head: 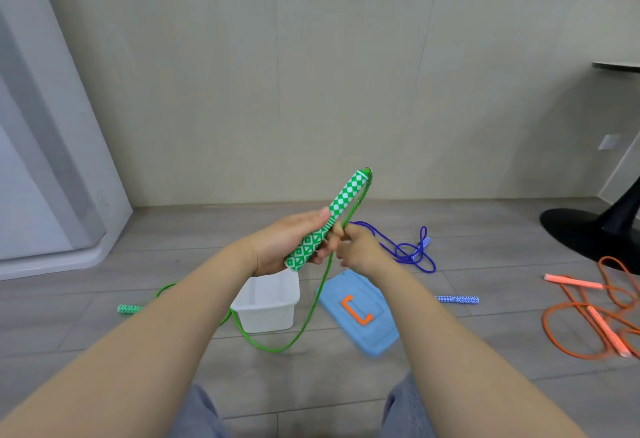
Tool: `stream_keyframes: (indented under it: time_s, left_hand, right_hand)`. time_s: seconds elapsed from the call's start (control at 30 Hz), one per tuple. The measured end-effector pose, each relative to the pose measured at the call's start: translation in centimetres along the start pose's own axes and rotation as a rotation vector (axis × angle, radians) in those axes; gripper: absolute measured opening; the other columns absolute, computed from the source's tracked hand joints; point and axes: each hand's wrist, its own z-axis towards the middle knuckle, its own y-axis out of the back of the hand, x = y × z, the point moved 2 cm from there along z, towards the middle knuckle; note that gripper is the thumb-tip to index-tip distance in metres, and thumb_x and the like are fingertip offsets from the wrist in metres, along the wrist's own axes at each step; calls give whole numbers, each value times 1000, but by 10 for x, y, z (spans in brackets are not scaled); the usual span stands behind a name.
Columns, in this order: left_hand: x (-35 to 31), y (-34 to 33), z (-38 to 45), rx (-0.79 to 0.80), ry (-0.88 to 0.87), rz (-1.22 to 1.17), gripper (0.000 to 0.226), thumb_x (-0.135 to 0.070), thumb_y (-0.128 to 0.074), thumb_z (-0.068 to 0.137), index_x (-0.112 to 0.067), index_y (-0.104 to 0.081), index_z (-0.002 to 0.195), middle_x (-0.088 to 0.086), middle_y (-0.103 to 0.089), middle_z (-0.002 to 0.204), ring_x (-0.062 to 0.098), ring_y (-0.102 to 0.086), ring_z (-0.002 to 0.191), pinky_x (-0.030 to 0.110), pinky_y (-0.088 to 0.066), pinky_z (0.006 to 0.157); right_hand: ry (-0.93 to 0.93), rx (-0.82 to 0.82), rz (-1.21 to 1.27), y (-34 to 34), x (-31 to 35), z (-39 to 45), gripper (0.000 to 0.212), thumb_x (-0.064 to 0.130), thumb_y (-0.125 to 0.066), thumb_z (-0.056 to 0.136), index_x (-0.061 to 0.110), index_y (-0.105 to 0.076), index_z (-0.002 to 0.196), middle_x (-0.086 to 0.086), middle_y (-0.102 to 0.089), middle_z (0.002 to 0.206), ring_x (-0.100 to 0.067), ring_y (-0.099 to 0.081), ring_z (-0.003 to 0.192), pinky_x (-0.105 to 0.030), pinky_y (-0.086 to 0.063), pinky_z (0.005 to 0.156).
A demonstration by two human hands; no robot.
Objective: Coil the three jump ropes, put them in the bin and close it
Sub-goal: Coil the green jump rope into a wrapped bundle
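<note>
Left hand (287, 247) is wrapped around the lower half of the green handle (329, 221), fingers curled tight on it, and the handle's long axis tilts up and away to the right, top end well above the knuckles. Right hand (360, 247) sits just beside it on the right, fingertips pinching the green cord (304, 316) where it comes back down from the handle's top. That pinch is the key relation: the cord drops from the right hand's fingers in one long loop to the floor, sweeps past the front of the white bin (266, 302) and trails left to the second green handle (129, 308). So the slack lies below and to the left, and the right hand looks best placed to draw it in. The bin stands open near the person's knees, apparently with nothing inside; its blue lid (360, 316) lies flat just to its right. The blue rope (412, 250) and orange rope (588, 319) lie uncoiled on the floor further right.
</note>
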Motion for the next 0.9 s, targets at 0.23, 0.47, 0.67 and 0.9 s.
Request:
stream_keyframes:
  time_s: [0.23,0.47,0.67,0.9]
  left_hand:
    - [1,16,2,-163,-45,-20,26,-2,-53,89,-14,-50,111,6,-65,95,19,-64,72,36,-54,81]
    - [6,29,1,-434,51,235,56,-60,-29,96,-15,-48,69,1,-47,57,17,-43,53,29,-49,62]
    - [10,22,1,-423,-7,327,26,-19,-35,102,-19,-56,118,6,-68,87,20,-52,56,29,-54,59]
    - [23,17,9,-354,73,661,37,-8,-30,97,-19,-55,122,-7,-55,99,8,-49,82,22,-43,75]
  right_hand:
    - [4,-227,170,16,12,-7,8,8,-49,94,6,-50,101,-8,-68,76,-26,-66,66,-42,-59,73]
    - [158,-360,505,33,41,-23,13,14,-59,94,1,-57,94,-10,-69,71,-11,-58,50,-21,-50,49]
    - [209,-304,649,35,52,-32,17,17,-53,98,6,-64,91,-8,-66,75,-13,-57,55,-22,-51,53]
    - [163,-179,849,29,59,-33,15,13,-51,98,6,-60,89,-6,-66,76,-10,-59,53,-21,-52,54]
